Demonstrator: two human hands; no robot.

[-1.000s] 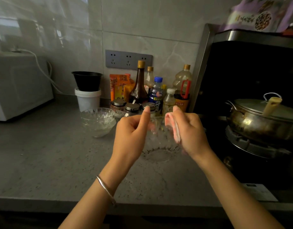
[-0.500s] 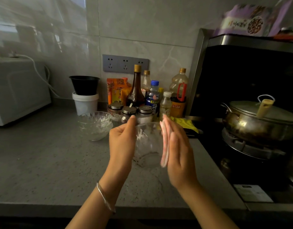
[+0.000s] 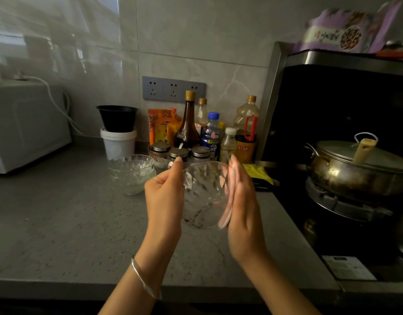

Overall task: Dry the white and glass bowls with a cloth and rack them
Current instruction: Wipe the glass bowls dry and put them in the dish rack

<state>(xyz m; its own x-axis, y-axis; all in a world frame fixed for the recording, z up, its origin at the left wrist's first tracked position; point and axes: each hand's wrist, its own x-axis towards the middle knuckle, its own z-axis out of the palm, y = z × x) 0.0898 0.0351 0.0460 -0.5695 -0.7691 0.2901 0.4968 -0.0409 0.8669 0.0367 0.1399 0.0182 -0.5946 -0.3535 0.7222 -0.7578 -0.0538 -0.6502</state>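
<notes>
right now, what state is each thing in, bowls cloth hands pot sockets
glass bowl, held off the counter
cloth, pressed against the bowl's side
left hand, grips the bowl's rim
right hand, flat, pressing the cloth
stacked glass bowls, upright on the counter
pot, lid on
black bowl, upright on the white tub
sockets, nothing plugged in

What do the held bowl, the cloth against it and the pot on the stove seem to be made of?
The bowl: clear glass with a faceted pattern; the counter shows through it. The cloth: thin pink fabric, probably soft; it is blurred. The pot: metal, likely stainless steel, shiny but stained, with bright reflections.
</notes>
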